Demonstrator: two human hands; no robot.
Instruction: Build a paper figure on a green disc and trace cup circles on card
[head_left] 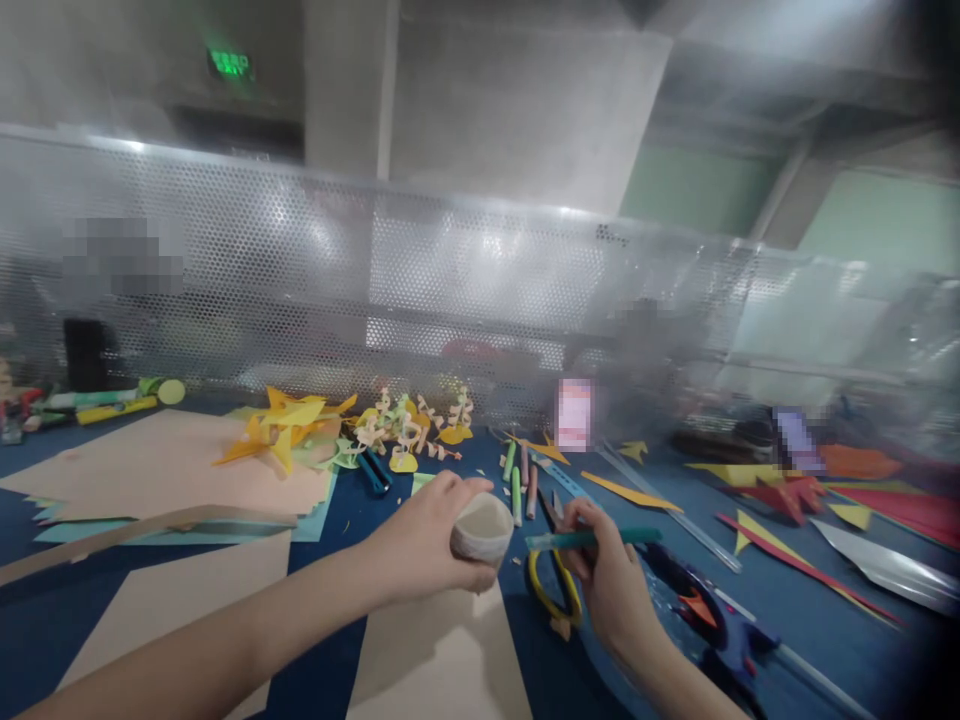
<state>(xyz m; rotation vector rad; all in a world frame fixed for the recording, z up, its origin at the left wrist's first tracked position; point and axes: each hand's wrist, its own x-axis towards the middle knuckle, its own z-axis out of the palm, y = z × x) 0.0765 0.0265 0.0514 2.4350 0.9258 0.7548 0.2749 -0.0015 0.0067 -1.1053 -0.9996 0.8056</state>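
Note:
My left hand (431, 545) is closed around a hollow whitish roll (487, 535), which looks like a roll of tape, above a sheet of beige paper (442, 660). Its open end faces up toward me. Between the fingers of my right hand (615, 580) lies a slim teal pen (555, 541), held almost level with its tip pointing left at the roll. Pen and roll are a small gap apart. Scissors with yellow handles (534, 592) rest on the table beneath the right hand, partly hidden by it.
A dark blue glue gun (739, 640) lies at lower right. Beige paper sheets (165, 470) are stacked at left under yellow paper pieces (289, 425). Crayons (516, 495), a stapler (373, 470) and colored scraps (630, 491) are spread about. Behind stands a perforated screen (322, 260).

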